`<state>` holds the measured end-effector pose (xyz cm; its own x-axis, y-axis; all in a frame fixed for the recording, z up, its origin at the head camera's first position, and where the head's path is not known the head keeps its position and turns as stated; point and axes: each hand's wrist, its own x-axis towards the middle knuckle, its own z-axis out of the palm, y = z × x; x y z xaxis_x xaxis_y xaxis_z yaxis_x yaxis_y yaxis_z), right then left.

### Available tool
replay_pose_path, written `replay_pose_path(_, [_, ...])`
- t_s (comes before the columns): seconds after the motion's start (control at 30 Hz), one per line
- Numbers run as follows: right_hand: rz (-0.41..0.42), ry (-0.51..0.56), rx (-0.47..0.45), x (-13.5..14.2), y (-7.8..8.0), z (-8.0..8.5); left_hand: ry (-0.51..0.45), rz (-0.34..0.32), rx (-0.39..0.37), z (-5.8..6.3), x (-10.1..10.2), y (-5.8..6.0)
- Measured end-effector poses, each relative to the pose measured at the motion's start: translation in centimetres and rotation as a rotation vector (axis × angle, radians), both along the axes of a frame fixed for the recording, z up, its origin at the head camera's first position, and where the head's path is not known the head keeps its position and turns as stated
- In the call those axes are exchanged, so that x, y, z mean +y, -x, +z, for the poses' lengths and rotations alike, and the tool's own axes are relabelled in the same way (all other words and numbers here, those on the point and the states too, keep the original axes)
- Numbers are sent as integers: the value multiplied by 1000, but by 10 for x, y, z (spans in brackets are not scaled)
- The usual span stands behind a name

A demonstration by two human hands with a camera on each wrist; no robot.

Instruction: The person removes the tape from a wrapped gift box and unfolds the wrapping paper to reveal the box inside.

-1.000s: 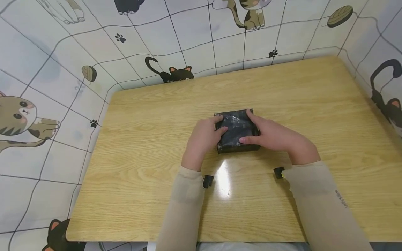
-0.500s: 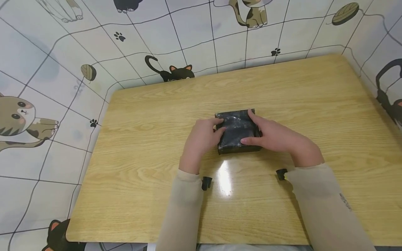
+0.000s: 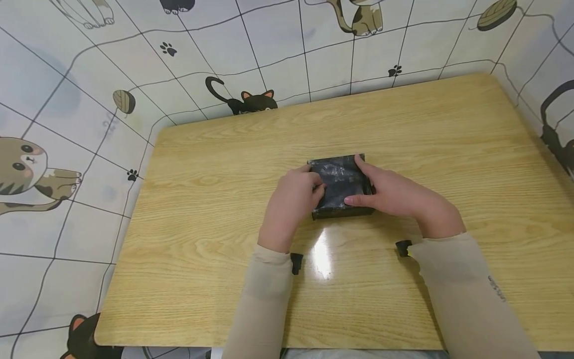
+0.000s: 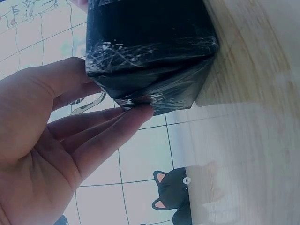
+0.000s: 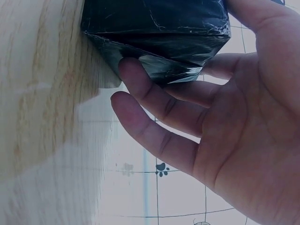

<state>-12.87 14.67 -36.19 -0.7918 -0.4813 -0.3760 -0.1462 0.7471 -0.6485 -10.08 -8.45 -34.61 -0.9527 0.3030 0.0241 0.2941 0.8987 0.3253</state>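
Observation:
A black box-shaped package [image 3: 338, 182] wrapped in shiny, creased plastic film rests on the table in the head view. My left hand [image 3: 289, 202] holds its left side, with bent fingers and thumb over the top near the left edge. In the left wrist view, fingertips [image 4: 143, 112] touch the folded end of the wrapping. My right hand [image 3: 399, 197] grips the right side, thumb lying on the top face toward the near edge. From the right wrist, one fingertip [image 5: 131, 70] meets the folded end flap, while another finger stays apart below it.
The wooden table [image 3: 202, 209] has rounded corners and meets walls [image 3: 287, 60] with a tile pattern and printed cats at the back and sides. Small black devices [image 3: 403, 248] show at both sleeve cuffs.
The left hand's fingers have shifted and bent more over the top left of the package. The right hand keeps its grip, and the package stays almost in place.

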Motion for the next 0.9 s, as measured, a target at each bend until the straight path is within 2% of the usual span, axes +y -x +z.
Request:
replay_pose_path(0.2, [9,3,0,-2,2,-2,-31,11,-9,-3,-3,1])
replay_pose_path(0.5, [31,-24,30,-6,4,-1,-88,38,-183,0,-11,0])
replay_pose_path(0.63, [33,-74,72,-8,3,3,-138,87,-260,0,-18,4])
replay_pose_path(0.73, [11,-114,112,-7,2,6,-163,159,-295,-3,-25,8])
replay_pose_path(0.8, [-14,-136,147,-5,1,7,-148,198,-300,-5,-30,10])
replay_pose_path(0.9, [-48,-157,149,-3,0,12,-129,243,-279,-7,-34,14])
